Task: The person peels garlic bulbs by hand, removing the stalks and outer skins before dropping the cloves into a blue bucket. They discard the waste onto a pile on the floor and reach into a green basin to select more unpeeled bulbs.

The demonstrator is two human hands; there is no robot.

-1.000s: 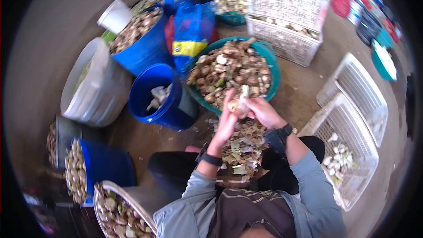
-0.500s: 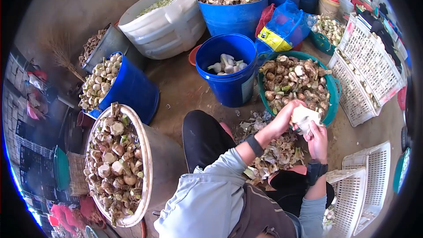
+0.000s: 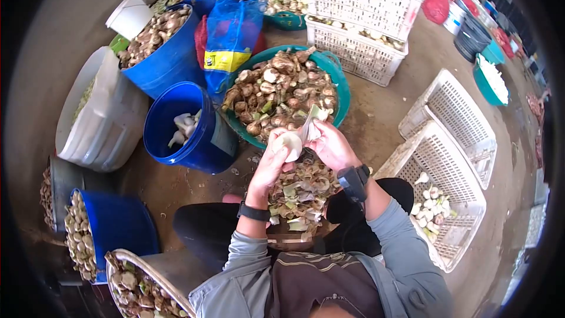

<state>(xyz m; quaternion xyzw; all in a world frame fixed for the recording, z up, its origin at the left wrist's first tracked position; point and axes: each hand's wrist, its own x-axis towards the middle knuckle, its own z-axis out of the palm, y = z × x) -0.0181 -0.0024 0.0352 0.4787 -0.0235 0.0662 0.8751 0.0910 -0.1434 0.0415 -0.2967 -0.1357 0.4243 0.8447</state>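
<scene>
A pale garlic bulb [image 3: 288, 145] is held in my left hand [image 3: 271, 164], with the fingers wrapped round it, above a heap of peelings. Close beside it on the right, my right hand [image 3: 331, 144] pinches a strip of papery skin [image 3: 311, 122] that stands up near the bulb. Just beyond both hands is a green basin [image 3: 341, 91] full of brownish unpeeled bulbs [image 3: 282, 91]. Loose skins [image 3: 303, 191] lie on the floor between my legs.
A blue bucket [image 3: 220, 144] with white bulbs stands left of the basin. White crates [image 3: 459, 200] are at the right, one holding bulbs. More stacked crates [image 3: 359, 53] stand behind. Tubs of bulbs, one blue [image 3: 126, 227], line the left side.
The view has swung to the right, so the basin sits nearer the middle. My hands have moved slightly apart, and a strip of skin now stands out from the bulb at my right hand.
</scene>
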